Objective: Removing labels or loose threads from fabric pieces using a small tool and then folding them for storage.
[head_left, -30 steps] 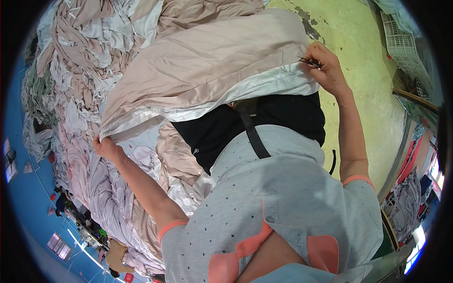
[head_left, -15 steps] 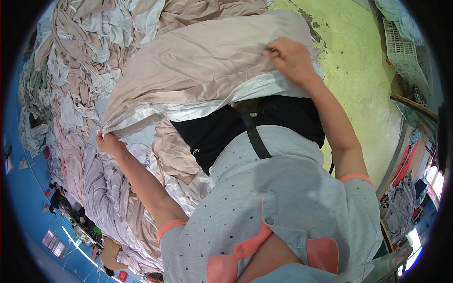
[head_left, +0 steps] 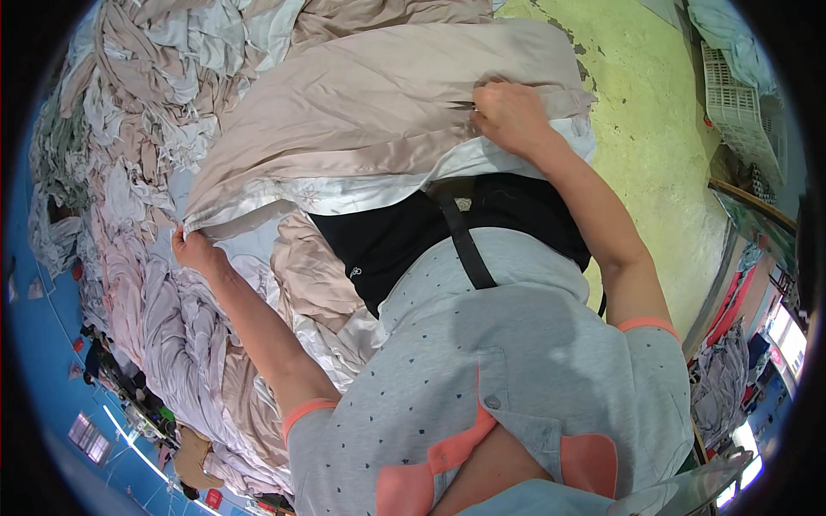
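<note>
A beige satin-like cloth (head_left: 370, 95) with a white underside is spread over my lap and out in front of me. At the far left, my left hand (head_left: 198, 249) is closed in a pinch on its corner, drawing the near edge taut. My right hand (head_left: 514, 119) is closed around small thread snips (head_left: 462, 105), whose dark pointed blades stick out to the left just over the cloth. Most of the snips' body is hidden in the fingers. The cloth's white border (head_left: 344, 196) is turned up along the near edge.
Heaps of beige, white and grey fabric (head_left: 172, 318) lie to the left and far left. A worn yellow-green floor (head_left: 654, 172) stretches along the right side. White plastic baskets (head_left: 740, 103) stand at the far right, with more cloth (head_left: 723, 378) lower down.
My right hand has moved slightly left and down, and the snips' blades now show beyond the fingers. My left hand has risen a little, still pinching the cloth's corner.
</note>
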`<state>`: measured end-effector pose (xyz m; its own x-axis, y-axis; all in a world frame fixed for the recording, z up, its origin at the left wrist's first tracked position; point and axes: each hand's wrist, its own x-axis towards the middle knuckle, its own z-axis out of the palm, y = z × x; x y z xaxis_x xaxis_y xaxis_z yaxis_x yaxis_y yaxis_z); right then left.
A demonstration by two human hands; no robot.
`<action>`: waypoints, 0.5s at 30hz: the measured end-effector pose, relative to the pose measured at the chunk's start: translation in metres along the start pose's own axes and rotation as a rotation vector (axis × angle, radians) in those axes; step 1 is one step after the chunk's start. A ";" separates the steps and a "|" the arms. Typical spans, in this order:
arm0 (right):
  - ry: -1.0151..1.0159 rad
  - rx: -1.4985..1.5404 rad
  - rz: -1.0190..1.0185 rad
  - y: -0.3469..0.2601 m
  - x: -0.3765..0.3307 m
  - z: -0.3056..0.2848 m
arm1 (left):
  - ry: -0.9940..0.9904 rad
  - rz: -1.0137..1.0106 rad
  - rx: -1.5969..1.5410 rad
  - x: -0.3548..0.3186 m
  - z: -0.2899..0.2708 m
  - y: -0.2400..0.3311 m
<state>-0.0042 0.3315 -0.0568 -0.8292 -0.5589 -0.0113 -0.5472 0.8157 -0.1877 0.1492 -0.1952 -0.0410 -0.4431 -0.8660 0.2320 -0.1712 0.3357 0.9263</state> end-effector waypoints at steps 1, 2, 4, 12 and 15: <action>0.108 0.156 -0.009 0.007 -0.004 -0.004 | 0.014 -0.001 0.007 0.001 0.000 0.001; 0.213 0.309 -0.017 0.014 -0.010 -0.011 | 0.026 -0.004 0.013 -0.001 0.001 0.003; 0.190 0.529 0.092 0.025 -0.017 -0.040 | 0.044 -0.012 0.024 0.000 -0.006 0.000; 0.170 0.597 0.172 0.020 -0.034 -0.071 | 0.019 0.006 0.019 0.007 -0.007 -0.002; 0.104 0.188 0.052 0.000 -0.017 -0.034 | 0.033 0.008 0.040 0.005 -0.002 0.002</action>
<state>0.0059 0.3454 -0.0232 -0.8685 -0.4902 0.0741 -0.4805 0.7954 -0.3695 0.1480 -0.1998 -0.0371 -0.4152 -0.8748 0.2498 -0.2029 0.3567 0.9119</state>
